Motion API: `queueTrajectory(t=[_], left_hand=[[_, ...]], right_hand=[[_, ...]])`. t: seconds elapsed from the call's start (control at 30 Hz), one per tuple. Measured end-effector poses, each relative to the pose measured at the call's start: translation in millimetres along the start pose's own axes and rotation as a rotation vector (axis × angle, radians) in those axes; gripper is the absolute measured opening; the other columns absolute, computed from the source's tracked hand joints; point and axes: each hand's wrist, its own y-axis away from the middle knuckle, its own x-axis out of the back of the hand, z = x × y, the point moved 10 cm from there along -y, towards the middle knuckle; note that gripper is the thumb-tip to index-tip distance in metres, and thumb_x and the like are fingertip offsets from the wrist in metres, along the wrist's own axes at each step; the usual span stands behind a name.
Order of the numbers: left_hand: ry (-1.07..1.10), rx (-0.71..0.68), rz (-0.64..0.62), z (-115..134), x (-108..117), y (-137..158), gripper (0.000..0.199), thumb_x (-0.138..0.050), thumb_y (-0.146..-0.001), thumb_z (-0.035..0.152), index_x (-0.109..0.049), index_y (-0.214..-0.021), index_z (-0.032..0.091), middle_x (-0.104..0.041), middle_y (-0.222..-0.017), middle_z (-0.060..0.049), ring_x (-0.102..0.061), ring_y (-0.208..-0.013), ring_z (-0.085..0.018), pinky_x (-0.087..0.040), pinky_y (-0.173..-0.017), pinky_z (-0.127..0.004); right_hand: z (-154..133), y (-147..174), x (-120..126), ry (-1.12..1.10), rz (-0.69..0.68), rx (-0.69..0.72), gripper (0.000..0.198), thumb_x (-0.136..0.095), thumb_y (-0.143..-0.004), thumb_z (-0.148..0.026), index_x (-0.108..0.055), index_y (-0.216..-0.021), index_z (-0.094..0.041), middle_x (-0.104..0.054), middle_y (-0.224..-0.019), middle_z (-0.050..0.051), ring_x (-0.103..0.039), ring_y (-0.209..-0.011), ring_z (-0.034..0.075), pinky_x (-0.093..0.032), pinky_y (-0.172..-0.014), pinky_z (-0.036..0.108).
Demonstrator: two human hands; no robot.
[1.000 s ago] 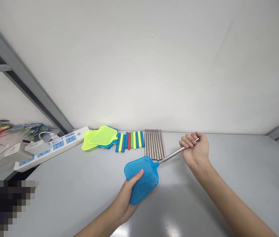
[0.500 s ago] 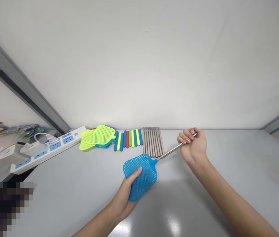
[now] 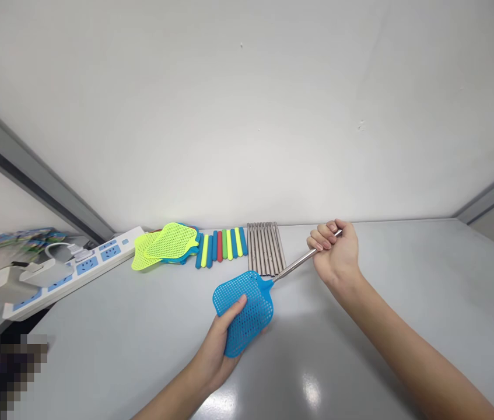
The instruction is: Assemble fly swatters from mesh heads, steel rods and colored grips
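Note:
My left hand (image 3: pixel 220 350) grips a blue perforated fly swatter head (image 3: pixel 253 318), thumb on its upper face and fingers beneath. A thin metal rod (image 3: pixel 294 264) runs from the neck of that head up to the right. My right hand (image 3: pixel 336 248) is closed around the rod's far end, palm turned up. Just beyond the blue head lies a row of metal rods (image 3: pixel 266 248). To their left are several coloured handle sleeves (image 3: pixel 223 245) in blue, yellow, red and green. A pile of swatter heads (image 3: pixel 172 240), yellow on top with blue below, lies farther left.
A white power strip (image 3: pixel 93 265) with plugged-in adapters (image 3: pixel 48 271) runs along the table's left side. Coloured packages (image 3: pixel 32 240) lie at the far left. A pale wall (image 3: pixel 247 116) closes off the back, with grey frame posts (image 3: pixel 32 157) at the sides.
The whole view has shifted slightly, so the things sit a little farther left. Both hands keep their hold on the blue swatter head and its rod, with hardly any change between them.

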Motion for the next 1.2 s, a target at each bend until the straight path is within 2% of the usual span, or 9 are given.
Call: queueTrajectory(t=[0.2,0.43,0.63,0.93,1.2], left_hand=[[-0.011,-0.002,-0.03,-2.2,0.5,1.4,0.029,-0.059,-0.071,0.025,-0.055,-0.098,0.016,-0.064,-0.084,-0.005,-0.06,-0.072,-0.017,-0.049,-0.069,-0.032],[-0.028,-0.02,-0.044,-2.2,1.8,-0.2,0.034,-0.059,-0.071,0.025,-0.053,-0.103,0.015,-0.063,-0.091,-0.007,-0.06,-0.075,-0.017,-0.048,-0.066,-0.029],[-0.015,-0.025,-0.05,-2.5,2.1,-0.5,0.038,-0.059,-0.072,0.025,-0.05,-0.108,0.019,-0.062,-0.095,-0.006,-0.059,-0.079,-0.018,-0.048,-0.069,-0.031],[-0.02,-0.014,0.046,-1.0,7.2,1.0,0.04,-0.063,-0.067,0.023,-0.052,-0.105,0.018,-0.064,-0.09,-0.006,-0.06,-0.077,-0.018,-0.049,-0.067,-0.031],[-0.01,-0.004,0.01,-2.8,4.0,0.4,0.04,-0.062,-0.069,0.024,-0.051,-0.107,0.017,-0.063,-0.09,-0.006,-0.061,-0.074,-0.017,-0.049,-0.067,-0.031]], right_hand=[[-2.2,2.1,-7.4,0.018,-0.052,0.022,0.019,-0.039,-0.071,-0.021,-0.028,-0.054,-0.018,-0.014,-0.045,-0.009,-0.017,-0.034,0.005,-0.02,-0.032,0.017],[-3.5,6.1,-9.9,-0.003,-0.079,0.079,0.023,-0.038,-0.07,-0.022,-0.022,-0.053,-0.019,-0.011,-0.045,-0.008,-0.013,-0.035,0.006,-0.015,-0.031,0.018],[-0.2,4.6,-7.5,-0.032,-0.086,0.054,0.024,-0.038,-0.07,-0.023,-0.021,-0.053,-0.018,-0.011,-0.044,-0.008,-0.012,-0.035,0.005,-0.013,-0.031,0.018],[4.1,1.0,-4.1,-0.071,-0.101,0.034,0.026,-0.038,-0.07,-0.023,-0.019,-0.052,-0.018,-0.01,-0.042,-0.009,-0.01,-0.034,0.006,-0.011,-0.031,0.018],[6.3,1.3,-11.3,-0.089,-0.184,-0.025,0.027,-0.039,-0.07,-0.023,-0.019,-0.051,-0.018,-0.01,-0.041,-0.009,-0.011,-0.033,0.006,-0.013,-0.03,0.019]])
